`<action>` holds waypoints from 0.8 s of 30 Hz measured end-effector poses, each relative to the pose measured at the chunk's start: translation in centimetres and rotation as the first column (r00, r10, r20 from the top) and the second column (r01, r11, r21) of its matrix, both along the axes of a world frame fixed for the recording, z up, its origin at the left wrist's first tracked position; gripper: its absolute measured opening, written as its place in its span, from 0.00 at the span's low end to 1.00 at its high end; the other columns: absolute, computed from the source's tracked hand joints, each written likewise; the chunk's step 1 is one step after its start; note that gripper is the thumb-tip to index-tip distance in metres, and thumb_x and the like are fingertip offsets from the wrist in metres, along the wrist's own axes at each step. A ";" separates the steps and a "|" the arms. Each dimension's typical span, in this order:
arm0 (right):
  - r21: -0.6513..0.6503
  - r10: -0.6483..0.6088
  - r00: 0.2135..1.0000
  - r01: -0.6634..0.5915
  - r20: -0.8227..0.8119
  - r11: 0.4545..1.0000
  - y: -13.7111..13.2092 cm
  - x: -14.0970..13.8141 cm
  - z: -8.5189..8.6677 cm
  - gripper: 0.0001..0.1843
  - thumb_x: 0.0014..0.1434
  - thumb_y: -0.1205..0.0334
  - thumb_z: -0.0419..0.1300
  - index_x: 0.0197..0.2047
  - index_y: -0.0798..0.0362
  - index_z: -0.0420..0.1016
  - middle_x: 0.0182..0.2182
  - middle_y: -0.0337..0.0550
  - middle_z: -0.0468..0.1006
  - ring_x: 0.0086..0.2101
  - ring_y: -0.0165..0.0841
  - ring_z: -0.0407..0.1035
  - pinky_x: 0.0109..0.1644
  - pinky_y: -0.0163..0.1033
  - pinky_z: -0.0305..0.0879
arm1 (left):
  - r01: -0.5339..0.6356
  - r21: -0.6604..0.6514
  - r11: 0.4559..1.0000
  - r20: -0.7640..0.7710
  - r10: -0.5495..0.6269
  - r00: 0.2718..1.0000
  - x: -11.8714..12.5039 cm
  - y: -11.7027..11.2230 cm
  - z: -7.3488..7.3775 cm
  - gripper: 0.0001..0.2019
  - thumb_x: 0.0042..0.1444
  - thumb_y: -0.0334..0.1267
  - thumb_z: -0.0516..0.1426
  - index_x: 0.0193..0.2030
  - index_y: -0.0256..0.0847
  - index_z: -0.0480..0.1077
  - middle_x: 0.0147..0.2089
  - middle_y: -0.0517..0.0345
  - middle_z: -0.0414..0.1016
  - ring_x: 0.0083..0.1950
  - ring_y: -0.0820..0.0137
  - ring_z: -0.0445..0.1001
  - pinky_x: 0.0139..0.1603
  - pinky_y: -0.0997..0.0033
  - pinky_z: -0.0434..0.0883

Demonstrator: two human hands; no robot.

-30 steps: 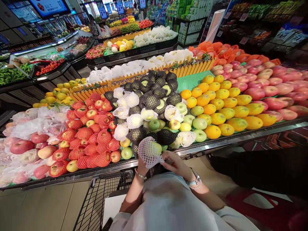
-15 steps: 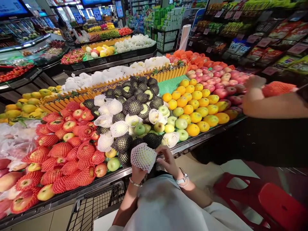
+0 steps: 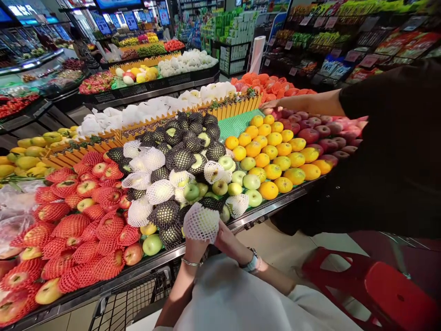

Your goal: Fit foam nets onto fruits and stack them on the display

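A pale green apple in a white foam net (image 3: 201, 223) is held up just in front of the display's near edge. My left hand (image 3: 196, 249) is closed round it from below, with the fingers mostly hidden. Against the apple's lower right side is my right hand (image 3: 225, 240), its fingertips out of sight behind the net. Close beyond lie apples in black nets (image 3: 165, 214), a white-netted fruit (image 3: 237, 205) and loose green apples (image 3: 254, 197).
Red-netted apples (image 3: 91, 227) fill the left, oranges (image 3: 268, 190) the right. A co-worker's arm (image 3: 320, 102) reaches over the red apples (image 3: 309, 134). Below stand a shopping cart (image 3: 120, 296) and a red stool (image 3: 396, 289). A metal rail (image 3: 165, 255) edges the display.
My right hand has moved in against the netted apple, its fingers now behind it. The co-worker has leaned in from the right and stretched an arm to the back of the red apples.
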State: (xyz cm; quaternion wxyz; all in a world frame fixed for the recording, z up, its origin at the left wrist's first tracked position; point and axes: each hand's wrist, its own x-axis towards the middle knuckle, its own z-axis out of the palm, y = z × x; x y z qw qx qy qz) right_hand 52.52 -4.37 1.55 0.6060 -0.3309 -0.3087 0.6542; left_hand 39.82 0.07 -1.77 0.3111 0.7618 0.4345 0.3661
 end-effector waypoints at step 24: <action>0.149 0.077 0.956 -0.123 0.282 0.981 2.3 6.2 -1.5 0.28 0.65 0.40 0.48 0.62 0.44 0.64 0.62 0.43 0.63 0.63 0.38 0.56 0.71 0.50 0.46 | -0.233 0.111 0.966 0.023 0.232 0.973 3.2 -1.7 3.7 0.36 0.45 0.40 0.67 0.61 0.42 0.59 0.57 0.46 0.70 0.59 0.56 0.71 0.59 0.52 0.70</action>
